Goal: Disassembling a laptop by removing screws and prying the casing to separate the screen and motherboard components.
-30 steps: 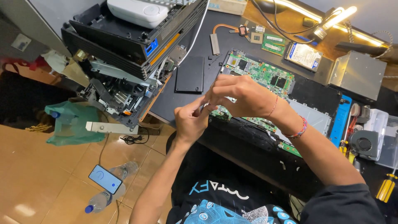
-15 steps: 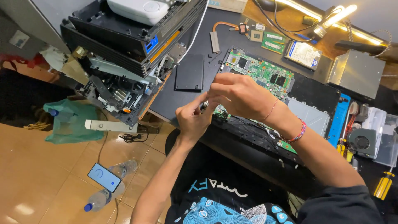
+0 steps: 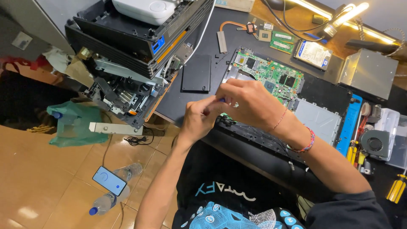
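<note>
Both hands meet above the open laptop base (image 3: 296,123). Left hand (image 3: 199,118) and right hand (image 3: 250,104) fingers pinch a small blue-tipped tool (image 3: 221,100) lying between them, its axis hidden.

circuit board (image 3: 271,76): green, black chips | desk (image 3: 203,55): black | bracelet (image 3: 306,143): red-blue-white beaded | tray (image 3: 348,125), right: blue | screwdriver (image 3: 396,188), near right: yellow handle | plastic bag (image 3: 72,125), left: green | phone (image 3: 109,180), near left: blue screen | bottle cap (image 3: 93,210): blue | floor (image 3: 38,178): tan tile | shirt (image 3: 229,203): black, light-blue print
</note>
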